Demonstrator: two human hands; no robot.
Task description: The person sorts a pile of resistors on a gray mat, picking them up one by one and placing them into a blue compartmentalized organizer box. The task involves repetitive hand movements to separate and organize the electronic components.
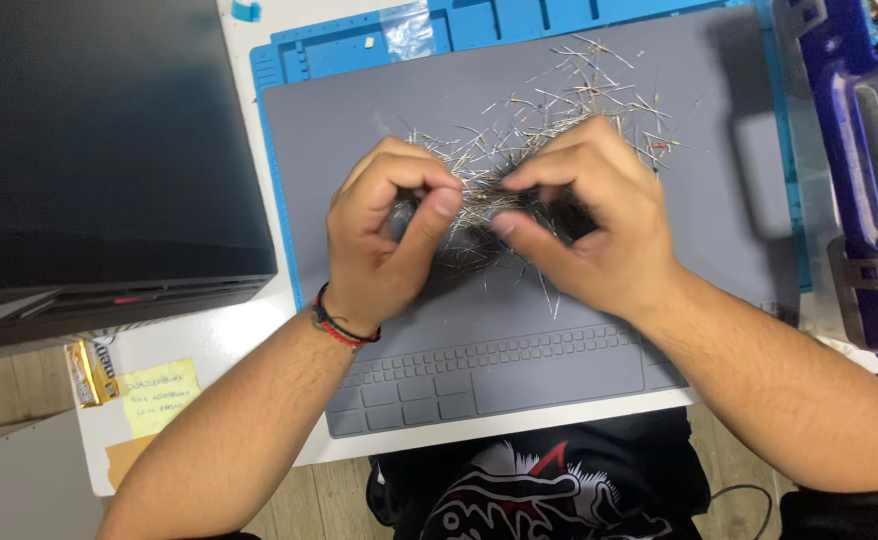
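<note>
A loose heap of thin metal wire-leaded parts [569, 95] lies spread on a grey silicone work mat [719, 230]. My left hand [384, 235] and my right hand [584, 215] meet over the near end of the heap, fingers curled. Both pinch a tangled bundle of the thin parts [479, 200] between thumbs and fingertips. A red and black cord bracelet [339, 325] sits on my left wrist. What lies under my palms is hidden.
A blue mat [479, 25] with moulded compartments lies under the grey one. A large dark box [99, 150] stands at the left. A blue and purple plastic case [864, 180] is at the right edge. A yellow sticky note [159, 395] sits at the near left.
</note>
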